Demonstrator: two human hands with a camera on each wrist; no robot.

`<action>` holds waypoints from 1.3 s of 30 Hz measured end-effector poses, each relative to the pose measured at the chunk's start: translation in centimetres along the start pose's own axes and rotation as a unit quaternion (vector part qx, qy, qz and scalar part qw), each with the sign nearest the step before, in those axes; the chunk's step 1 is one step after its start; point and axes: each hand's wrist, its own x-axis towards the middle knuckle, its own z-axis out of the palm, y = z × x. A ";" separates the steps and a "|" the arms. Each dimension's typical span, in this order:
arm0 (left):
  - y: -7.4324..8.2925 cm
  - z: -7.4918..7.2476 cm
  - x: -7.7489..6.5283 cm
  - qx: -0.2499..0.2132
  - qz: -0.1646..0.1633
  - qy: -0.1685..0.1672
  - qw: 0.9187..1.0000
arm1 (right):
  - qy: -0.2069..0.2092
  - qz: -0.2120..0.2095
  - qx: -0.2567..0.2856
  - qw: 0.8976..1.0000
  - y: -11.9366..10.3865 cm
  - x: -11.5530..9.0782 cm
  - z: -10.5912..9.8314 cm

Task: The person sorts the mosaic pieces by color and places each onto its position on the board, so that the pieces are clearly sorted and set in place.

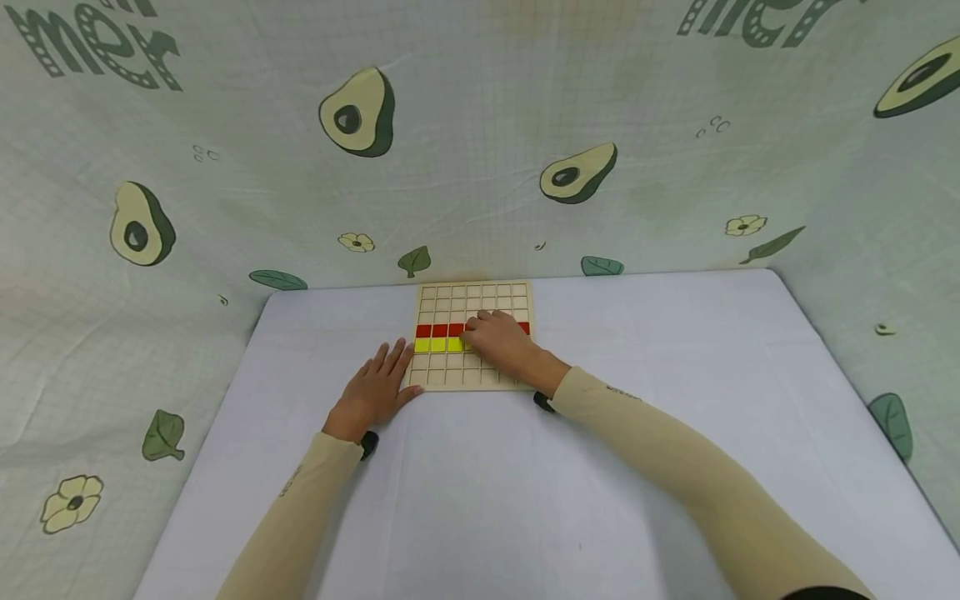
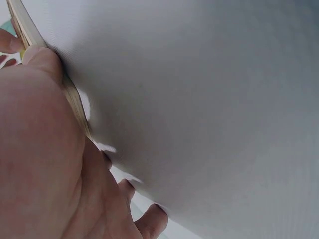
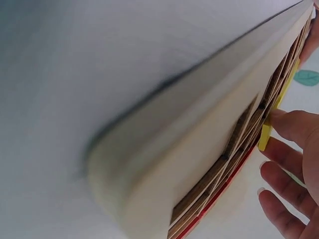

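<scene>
A wooden grid board (image 1: 472, 292) lies on the white table. A row of red tiles (image 1: 440, 331) crosses it, with several yellow tiles (image 1: 438, 345) in the row nearer me. My left hand (image 1: 377, 392) rests at the board's left edge, fingers spread and thumb at its near left corner. Over the middle of the grid is my right hand (image 1: 501, 342), covering part of both rows. In the right wrist view its thumb and index finger pinch a yellow tile (image 3: 264, 137) low at the board's surface, at the end of the yellow row.
White cloth covers the table (image 1: 645, 350) around the board. Behind it and at both sides hangs a pale curtain (image 1: 465, 125) printed with avocados and leaves. A dark band (image 1: 543, 402) sits at the right wrist, another (image 1: 368, 444) at the left.
</scene>
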 end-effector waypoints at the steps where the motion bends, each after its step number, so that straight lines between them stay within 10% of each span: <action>1: 0.0 0.0 0.0 0.001 0.000 0.001 1.000 | 0.001 0.000 -0.003 1.000 0.0 0.0 0.0; 39: 0.1 0.1 -0.1 0.002 0.004 0.004 1.000 | 0.005 0.006 -0.007 1.000 -0.5 -2.1 -0.5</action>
